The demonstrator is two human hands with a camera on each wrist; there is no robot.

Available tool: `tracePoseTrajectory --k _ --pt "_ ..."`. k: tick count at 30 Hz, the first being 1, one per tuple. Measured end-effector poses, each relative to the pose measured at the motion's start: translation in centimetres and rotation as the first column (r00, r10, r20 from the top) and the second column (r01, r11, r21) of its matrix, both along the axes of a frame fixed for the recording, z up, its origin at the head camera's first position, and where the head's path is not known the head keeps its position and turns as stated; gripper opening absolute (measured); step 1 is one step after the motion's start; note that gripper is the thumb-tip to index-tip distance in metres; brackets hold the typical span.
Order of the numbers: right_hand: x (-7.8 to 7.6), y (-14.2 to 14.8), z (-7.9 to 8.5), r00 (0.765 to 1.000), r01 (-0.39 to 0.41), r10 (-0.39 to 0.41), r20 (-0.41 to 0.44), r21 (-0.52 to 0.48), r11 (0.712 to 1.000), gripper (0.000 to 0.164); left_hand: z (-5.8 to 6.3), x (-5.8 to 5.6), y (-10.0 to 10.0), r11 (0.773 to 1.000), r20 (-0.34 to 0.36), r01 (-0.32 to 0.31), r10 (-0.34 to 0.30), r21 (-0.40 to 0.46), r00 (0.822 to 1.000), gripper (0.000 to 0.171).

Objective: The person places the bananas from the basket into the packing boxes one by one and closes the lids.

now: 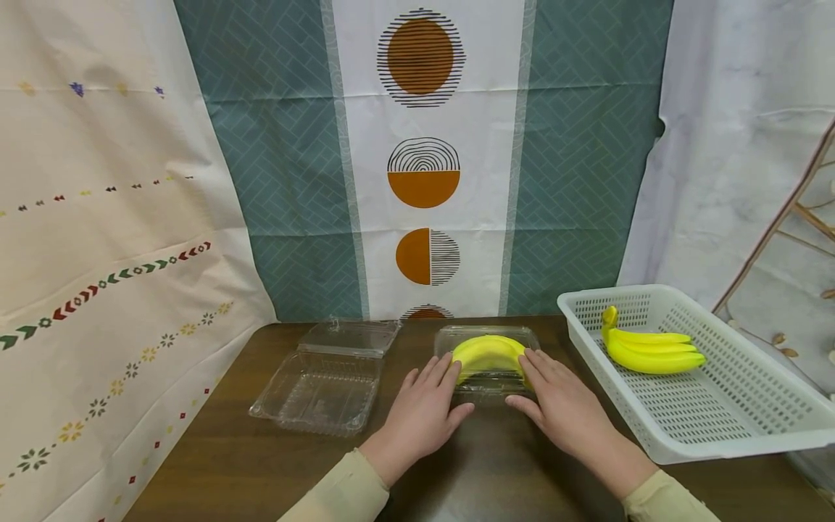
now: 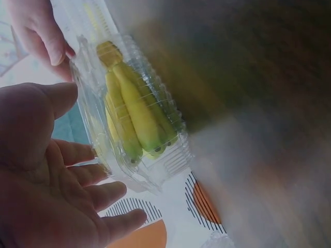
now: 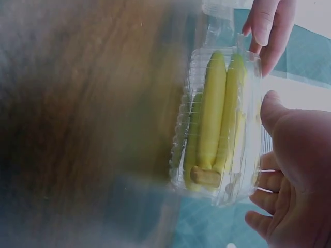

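A bunch of yellow bananas [image 1: 489, 353] lies inside a clear plastic clamshell box [image 1: 485, 390] near the middle of the table, and its lid is down over the fruit. My left hand [image 1: 420, 406] rests on the box's left side with fingers extended. On the opposite side, my right hand [image 1: 566, 407] touches the lid in the same way, fingers stretched forward. Through the box wall [image 2: 168, 161] in the left wrist view, the banana tips point toward the far side. The right wrist view shows the brown stem end [image 3: 206, 176] inside.
To the left sits a second clear clamshell box [image 1: 326, 395], its lid folded back. A white perforated basket [image 1: 711, 431] on the right holds another bunch of bananas [image 1: 652, 353]. Behind the brown table [image 1: 215, 449] hangs a patterned cloth [image 1: 580, 181].
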State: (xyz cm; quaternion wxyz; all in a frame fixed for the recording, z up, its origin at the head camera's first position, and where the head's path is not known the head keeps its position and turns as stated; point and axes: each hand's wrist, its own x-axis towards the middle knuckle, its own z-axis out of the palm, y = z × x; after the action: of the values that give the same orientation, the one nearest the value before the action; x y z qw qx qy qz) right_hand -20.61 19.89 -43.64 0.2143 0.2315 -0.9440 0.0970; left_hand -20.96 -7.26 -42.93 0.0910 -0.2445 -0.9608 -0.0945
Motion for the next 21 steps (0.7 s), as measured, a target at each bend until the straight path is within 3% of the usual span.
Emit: tracePoseTrajectory --k 21 --pt "-2.8 0.5 0.2 0.998 0.056 -0.056 0.007 -0.015 0.998 0.080 0.1 -3.0 2.1 1.000 0.036 -0.013 0.013 0.001 0.999 0.077"
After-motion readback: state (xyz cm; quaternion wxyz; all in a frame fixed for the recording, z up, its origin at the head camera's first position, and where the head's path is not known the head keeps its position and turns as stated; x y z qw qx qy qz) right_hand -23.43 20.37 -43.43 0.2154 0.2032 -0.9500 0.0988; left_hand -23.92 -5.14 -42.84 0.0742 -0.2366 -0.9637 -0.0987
